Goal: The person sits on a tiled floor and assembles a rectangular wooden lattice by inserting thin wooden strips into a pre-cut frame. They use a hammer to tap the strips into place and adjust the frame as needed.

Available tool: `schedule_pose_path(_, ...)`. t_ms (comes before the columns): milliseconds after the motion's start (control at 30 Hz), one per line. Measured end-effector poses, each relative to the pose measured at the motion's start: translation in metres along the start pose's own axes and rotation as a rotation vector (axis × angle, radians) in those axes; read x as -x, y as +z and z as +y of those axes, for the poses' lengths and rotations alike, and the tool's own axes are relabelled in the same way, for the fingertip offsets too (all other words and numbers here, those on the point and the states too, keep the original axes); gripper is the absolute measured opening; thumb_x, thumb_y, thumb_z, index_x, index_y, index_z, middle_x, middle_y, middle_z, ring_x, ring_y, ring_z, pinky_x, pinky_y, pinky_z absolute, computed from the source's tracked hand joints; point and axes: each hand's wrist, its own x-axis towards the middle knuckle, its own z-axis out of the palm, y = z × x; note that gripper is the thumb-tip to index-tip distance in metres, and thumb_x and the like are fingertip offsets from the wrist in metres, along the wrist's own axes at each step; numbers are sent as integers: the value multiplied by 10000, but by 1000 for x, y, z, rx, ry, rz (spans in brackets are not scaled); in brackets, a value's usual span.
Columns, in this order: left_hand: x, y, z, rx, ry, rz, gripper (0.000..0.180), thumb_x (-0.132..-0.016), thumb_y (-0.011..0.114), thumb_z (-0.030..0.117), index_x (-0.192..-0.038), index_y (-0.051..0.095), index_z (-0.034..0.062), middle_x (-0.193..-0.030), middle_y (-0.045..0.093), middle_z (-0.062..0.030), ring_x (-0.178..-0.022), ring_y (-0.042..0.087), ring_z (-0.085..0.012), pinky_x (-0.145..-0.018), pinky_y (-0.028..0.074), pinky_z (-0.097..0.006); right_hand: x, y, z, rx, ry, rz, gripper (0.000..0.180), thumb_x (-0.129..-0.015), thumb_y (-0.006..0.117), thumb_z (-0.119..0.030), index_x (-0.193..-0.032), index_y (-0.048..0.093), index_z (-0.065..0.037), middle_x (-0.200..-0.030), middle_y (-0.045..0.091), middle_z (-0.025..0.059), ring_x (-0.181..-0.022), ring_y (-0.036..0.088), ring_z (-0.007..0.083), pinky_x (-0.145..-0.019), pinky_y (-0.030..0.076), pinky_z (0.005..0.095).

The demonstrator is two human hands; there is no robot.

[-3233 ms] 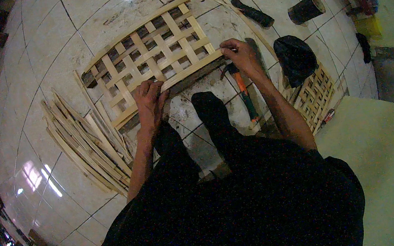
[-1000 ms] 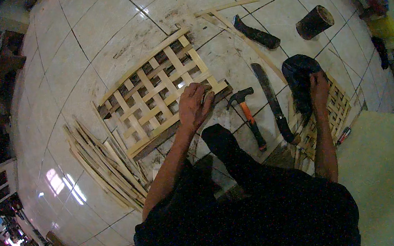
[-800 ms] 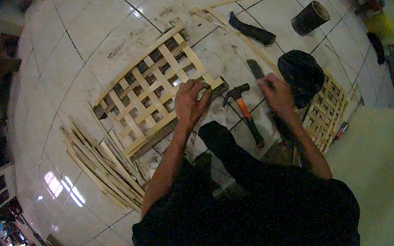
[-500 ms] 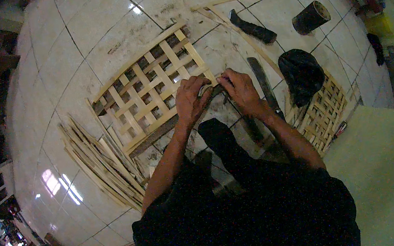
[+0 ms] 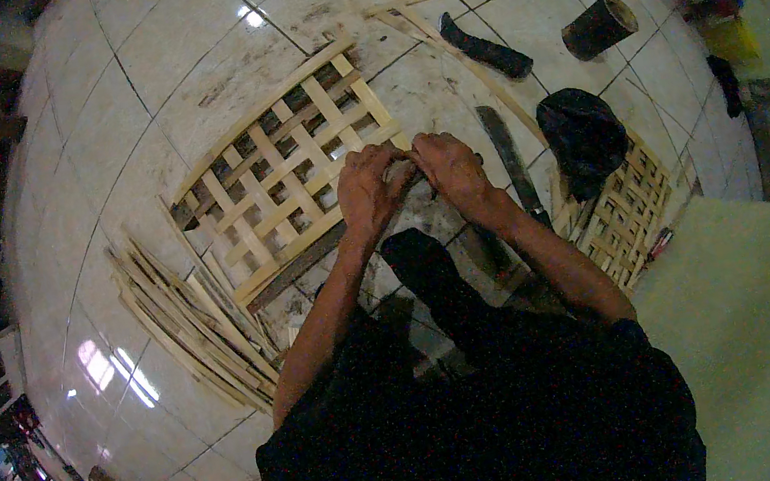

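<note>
A woven bamboo lattice panel (image 5: 275,190) lies at a slant on the tiled floor in front of me, made of flat pale strips crossing with square gaps. At its near right corner, my left hand (image 5: 370,188) is closed with the fingers curled over the panel's edge. Right beside it my right hand (image 5: 452,170) is closed too, its fingertips pinching the same corner and meeting the left ones. The corner under the fingers and the strip ends there are hidden. A long dark-bladed machete (image 5: 508,152) lies to the right of my right hand.
A bundle of split bamboo strips (image 5: 184,318) lies left. To the right are a black plastic bag (image 5: 582,134), a second woven panel (image 5: 632,211), a dark cylinder (image 5: 599,27) and a dark curved sheath-like object (image 5: 486,47). Loose strips (image 5: 470,71) lie beyond; a pale greenish board (image 5: 739,309) stands near right.
My right hand has come leftward against my left hand, closing the small gap between them. The whole view has shifted slightly; the panel keeps its place on the floor.
</note>
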Motion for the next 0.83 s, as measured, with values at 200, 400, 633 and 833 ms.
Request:
schedule_pose_path(200,-2,5,1,33,-83,15,207,-734,729,214,-920,674,141,-914,620,-38,-854,552,-266,-735,449,-386,11,14,5,2,-43,130,120,-836,522,-91,-948,521,-47,-828,589,133,-819,600,323,-695,519,414)
schedule_pose_path(400,-3,10,-1,7,-64,68,213,-732,726,206,-940,693,176,-923,613,-21,-864,545,-260,-739,441,-378,10,26,11,-131,-169,235,220,-831,525,-88,-1038,587,-49,-950,622,142,-892,613,332,-728,525,412)
schedule_pose_path(633,-4,8,5,-37,-105,-21,214,-763,702,256,-957,685,169,-986,616,-32,-892,545,-284,-773,454,-399,19,12,7,-159,-130,248,216,-873,531,-79,-1073,602,-37,-1018,633,169,-929,609,347,-785,512,418)
schedule_pose_path(833,-4,7,6,-11,-171,-32,156,-759,723,242,-904,708,187,-972,610,-1,-907,534,-238,-773,433,-396,66,18,36,118,-4,321,322,-821,658,-116,-1121,586,-22,-1081,612,180,-983,594,357,-842,491,445)
